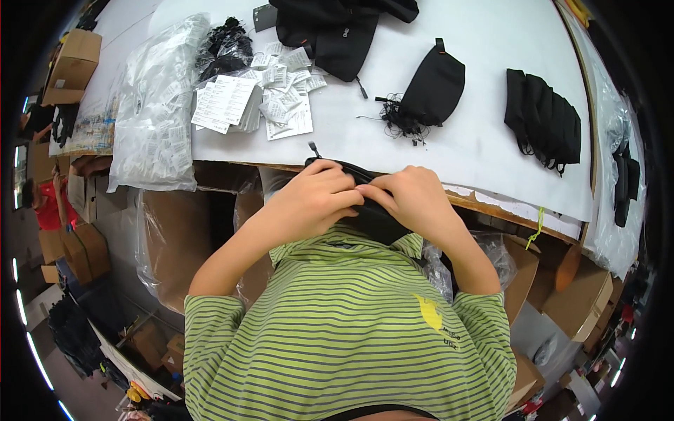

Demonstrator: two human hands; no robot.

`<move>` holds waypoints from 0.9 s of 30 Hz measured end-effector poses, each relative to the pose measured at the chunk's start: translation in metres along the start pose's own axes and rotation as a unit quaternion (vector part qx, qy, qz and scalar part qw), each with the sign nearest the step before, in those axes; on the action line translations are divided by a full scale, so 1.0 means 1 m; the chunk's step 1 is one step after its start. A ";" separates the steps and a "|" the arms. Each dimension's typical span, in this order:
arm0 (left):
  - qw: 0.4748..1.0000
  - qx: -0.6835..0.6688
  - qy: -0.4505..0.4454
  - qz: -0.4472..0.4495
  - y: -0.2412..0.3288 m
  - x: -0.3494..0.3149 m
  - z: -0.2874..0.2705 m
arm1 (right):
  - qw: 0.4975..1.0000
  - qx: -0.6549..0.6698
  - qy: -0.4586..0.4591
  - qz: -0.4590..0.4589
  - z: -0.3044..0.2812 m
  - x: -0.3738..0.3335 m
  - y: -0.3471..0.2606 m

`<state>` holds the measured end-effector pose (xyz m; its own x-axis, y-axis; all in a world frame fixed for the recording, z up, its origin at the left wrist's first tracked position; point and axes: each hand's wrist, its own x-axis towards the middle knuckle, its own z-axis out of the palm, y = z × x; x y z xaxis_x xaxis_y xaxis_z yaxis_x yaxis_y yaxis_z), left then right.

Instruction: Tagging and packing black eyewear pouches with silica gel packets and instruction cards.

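A black zippered fabric pouch (379, 221) is held at the table's near edge, close against my striped shirt. My left hand (321, 193) grips its upper edge with bent fingers. My right hand (414, 196) pinches the same edge just beside it, and the two hands nearly touch. A dark zipper pull (314, 149) sticks out past my left hand over the white tabletop. Much of the pouch is hidden behind my hands. Beyond my right hand lies another black pouch (435, 88) with a tangle of black strings (406, 121) at its lower left.
Printed white cards (228, 102) and small white labels (286, 84) lie left of centre, near black cords (225, 49). A clear bag of labels (153, 105) overhangs the left edge. Black bags (344, 42) lie at the back, folded black pouches (544, 119) at right. Cardboard boxes (175, 238) stand below.
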<state>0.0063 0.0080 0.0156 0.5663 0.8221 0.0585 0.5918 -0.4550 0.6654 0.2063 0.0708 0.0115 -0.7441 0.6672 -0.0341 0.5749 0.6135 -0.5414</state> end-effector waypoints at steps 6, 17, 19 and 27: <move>0.977 -0.171 -0.019 -0.127 -0.034 0.014 -0.004 | 0.980 0.115 -0.149 0.067 -0.023 -0.015 0.000; 0.860 0.355 0.319 -0.180 -0.193 0.065 -0.033 | 0.994 0.095 -0.043 0.009 -0.017 -0.028 0.008; 0.864 0.361 0.303 -0.179 -0.193 0.067 -0.039 | 0.998 0.061 -0.011 0.006 -0.019 -0.029 0.011; 0.931 0.029 0.362 -0.040 -0.063 0.067 -0.039 | 0.991 -0.064 0.117 -0.001 -0.033 -0.012 0.016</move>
<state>-0.0156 0.1046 0.0067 -0.0038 0.8594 0.5114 0.6574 -0.3832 0.6489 0.2358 0.0865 0.0313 -0.6543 0.7367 0.1709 0.6232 0.6533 -0.4299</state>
